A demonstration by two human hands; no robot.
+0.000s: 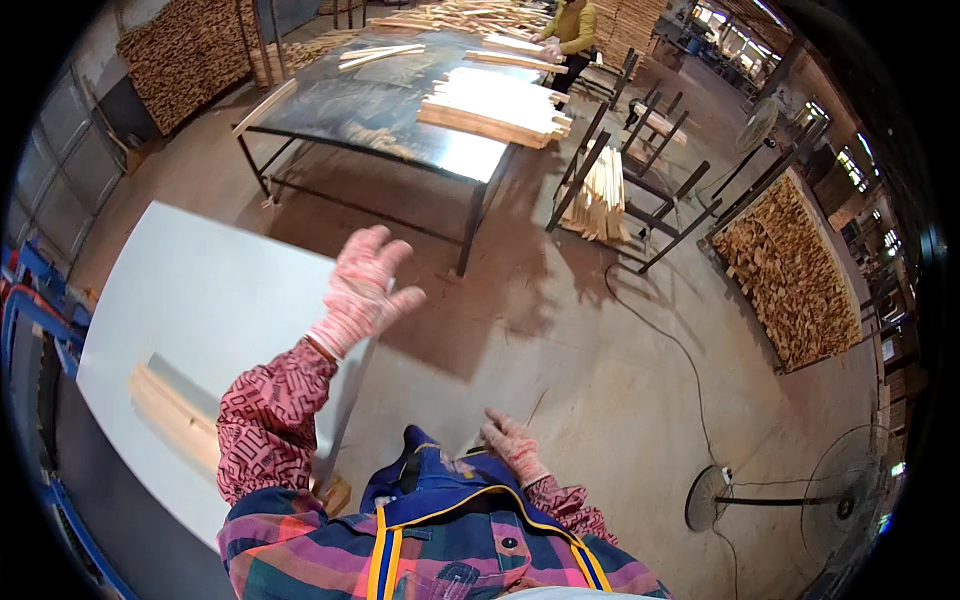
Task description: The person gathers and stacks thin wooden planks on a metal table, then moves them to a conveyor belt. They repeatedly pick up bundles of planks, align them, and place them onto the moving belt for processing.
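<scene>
My left hand [366, 288], in a pink-and-white knit glove, reaches out over the far right edge of a pale table top [235, 285]. Its fingers are spread and hold nothing. A few pale wooden strips [176, 412] lie on that table top, left of my forearm and partly hidden by my sleeve. My right hand [515, 447], gloved alike, hangs low in front of my body beside a blue apron [425, 470]. Its fingers are stretched out with nothing between them.
Ahead stands a dark metal-topped table [375, 115] with a stack of wooden strips [495, 108] and a person [572, 35] behind. Right are a metal rack [600, 195] of strips, a wood pile [790, 275], a standing fan [845, 505] and a floor cable [690, 365].
</scene>
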